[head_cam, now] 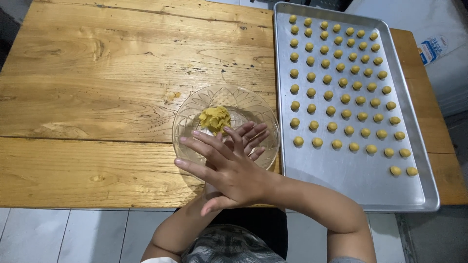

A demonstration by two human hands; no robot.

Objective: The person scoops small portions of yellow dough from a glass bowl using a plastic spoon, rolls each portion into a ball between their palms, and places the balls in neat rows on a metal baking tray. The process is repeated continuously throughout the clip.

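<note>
Over the glass bowl (pixel 195 109), right hand (pixel 229 168) lies flat across left hand (pixel 251 139), grip contents seemingly hidden.

My home kitchen by the look of it, worn wooden table (pixel 97 97) on pale floor tiles (pixel 58 234), metal baking tray (pixel 341 180) lined with rows of small yellow dough balls (pixel 341 87), cut-glass bowl (pixel 195 112) holding a lump of dough (pixel 214 119)

The right hand (pixel 229 168) is lying across the left hand (pixel 251 139), covering its palm, so anything pressed between them is staying out of sight. The glass bowl (pixel 195 109) is losing its near rim beneath both.
</note>
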